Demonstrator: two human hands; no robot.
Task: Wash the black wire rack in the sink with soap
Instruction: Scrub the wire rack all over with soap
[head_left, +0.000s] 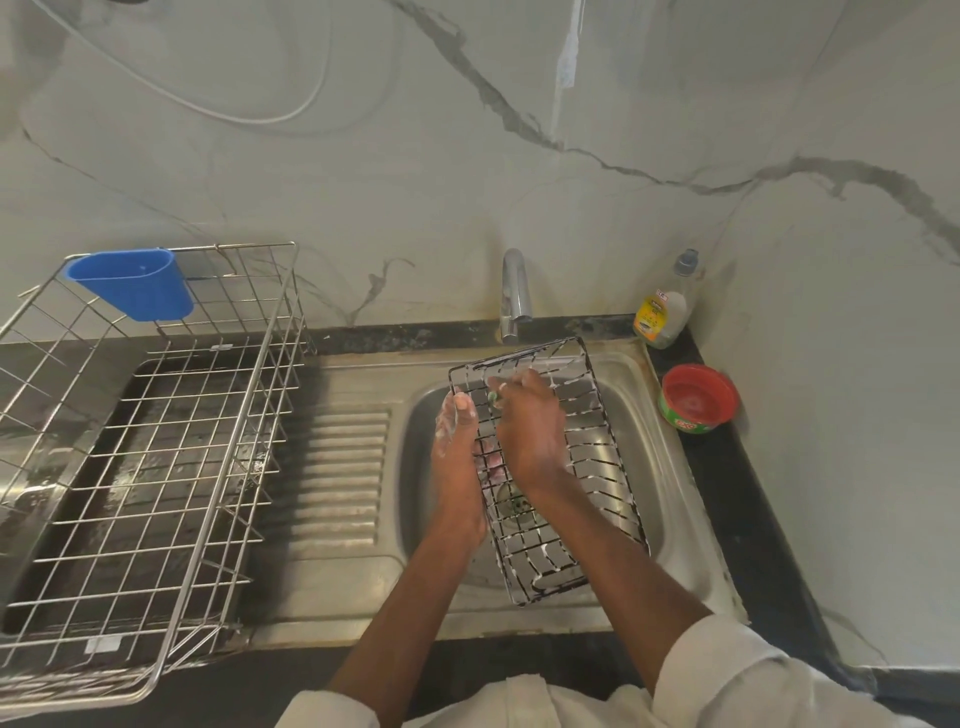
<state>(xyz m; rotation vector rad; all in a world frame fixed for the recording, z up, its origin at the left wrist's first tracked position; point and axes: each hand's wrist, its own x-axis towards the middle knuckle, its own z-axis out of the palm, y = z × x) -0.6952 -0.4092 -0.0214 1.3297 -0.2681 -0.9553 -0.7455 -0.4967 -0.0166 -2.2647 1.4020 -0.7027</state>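
Observation:
The black wire rack (587, 467) lies tilted across the steel sink (657, 525), its wires streaked with white foam. My left hand (457, 447), soapy, grips the rack's left edge with the thumb on top. Over the rack's upper part, my right hand (527, 421) holds a small green scrubber (492, 397) pressed against the wires; most of the scrubber is hidden under my fingers. The drain shows through the rack below my right wrist.
A chrome tap (514, 291) stands behind the sink. A dish soap bottle (665, 306) and a red tub of soap paste (698, 397) sit on the right counter. A steel dish drainer (140, 467) with a blue cup (132, 283) fills the left side.

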